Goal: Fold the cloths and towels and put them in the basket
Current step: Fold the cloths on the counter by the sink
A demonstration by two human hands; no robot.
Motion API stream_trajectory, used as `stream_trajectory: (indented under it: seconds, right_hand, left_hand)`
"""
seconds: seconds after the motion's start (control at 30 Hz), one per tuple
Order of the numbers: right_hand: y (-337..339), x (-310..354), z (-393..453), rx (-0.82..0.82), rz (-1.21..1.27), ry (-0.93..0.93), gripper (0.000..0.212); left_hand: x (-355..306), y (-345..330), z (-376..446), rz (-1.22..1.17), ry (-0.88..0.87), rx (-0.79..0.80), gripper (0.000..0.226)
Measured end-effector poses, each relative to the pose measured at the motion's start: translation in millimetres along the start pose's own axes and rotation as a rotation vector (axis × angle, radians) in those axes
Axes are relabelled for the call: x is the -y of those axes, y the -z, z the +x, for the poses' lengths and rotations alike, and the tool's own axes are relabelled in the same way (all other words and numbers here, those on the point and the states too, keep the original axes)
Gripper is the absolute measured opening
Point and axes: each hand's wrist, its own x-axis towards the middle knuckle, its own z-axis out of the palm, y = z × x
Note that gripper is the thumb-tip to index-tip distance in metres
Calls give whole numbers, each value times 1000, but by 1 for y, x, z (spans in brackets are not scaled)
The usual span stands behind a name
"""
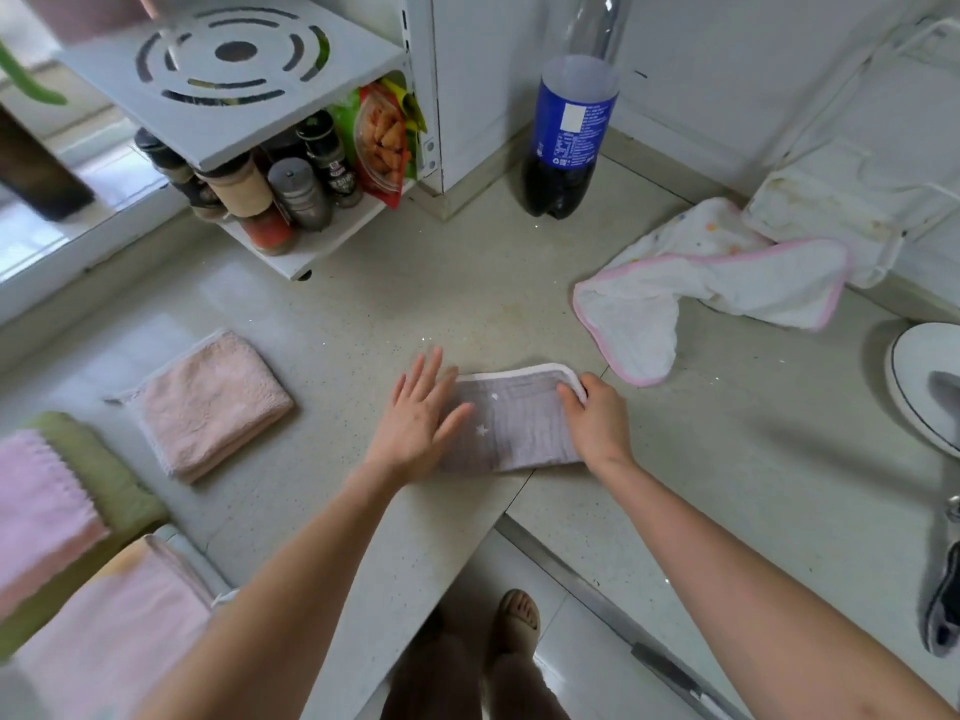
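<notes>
The gray cloth (511,420) lay on the surface (363,314) under both hands. The left hand (418,415) pressed it with flat, straight fingers, and the right hand (597,426) pinched its far corner. To fold well, that corner should go over to the flat fingers, edges matched.

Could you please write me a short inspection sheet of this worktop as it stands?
Surface: pale speckled stone counter, corner layout.
Job's things: grey star-print cloth part folded; folded pink fluffy towel to its left; unfolded white pink-edged cloth behind right; pink and green folded towels at far left.
Clutter: blue-labelled cola bottle, white spice rack, white plate.
Hands: left hand flat on the grey cloth; right hand pinches its edge.
Cables: nothing seen.
Surroundings: white walls, tiled floor.
</notes>
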Motion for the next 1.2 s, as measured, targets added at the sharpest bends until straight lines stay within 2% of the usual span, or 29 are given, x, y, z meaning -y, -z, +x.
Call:
stream_trajectory:
  seconds: [0.07,0.1,0.13,0.23,0.33,0.5,0.63,0.7,0.77,0.83,0.9,0.93,1.0,1.1,1.17,1.2]
  right_hand:
    - [-3,15,-3,-7,43,-9,15]
    - [-7,25,-6,1,49,-4,13]
    - [-11,35,-10,22,60,1,11]
    - [-33,68,-25,124,113,41,7]
    - [-62,93,-39,190,32,118,12]
    - [-104,100,-48,245,-232,150,23]
    - [-113,102,-50,271,-291,219,28]
    - [-107,102,-51,293,-244,269,26]
    - [-94,95,-47,243,-145,298,24]
    - [-79,83,-38,79,-122,292,22]
    - [-67,69,-29,33,-167,192,24]
    - [-64,64,-26,78,-163,120,26]
    - [-61,59,-22,196,-89,3,33]
    - [-59,56,-18,314,69,-78,50]
    - [-52,56,-19,375,182,-73,62]
    - [-46,56,-20,385,203,-9,66]
  left_hand:
    - [0,11,-10,-432,315,-248,48]
    - [1,17,-14,-629,450,-310,41]
    - [3,23,-18,-802,549,-318,42]
    - [13,35,-27,-1190,747,-212,57]
    - [21,42,-28,-1327,823,-143,62]
    - [26,46,-27,-1328,810,-106,57]
    - [28,45,-29,-1317,797,-102,61]
    - [29,44,-27,-1313,793,-126,55]
    - [29,42,-23,-1265,809,-148,42]
    - [30,36,-16,-1081,798,-139,32]
    - [25,33,-12,-776,763,-100,31]
    - [20,31,-11,-658,751,-95,36]
    - [14,27,-7,-570,765,-79,45]
    - [2,28,-5,-643,802,-39,40]
    - [-3,29,-6,-731,710,-47,29]
    - [-7,33,-9,-768,634,-82,21]
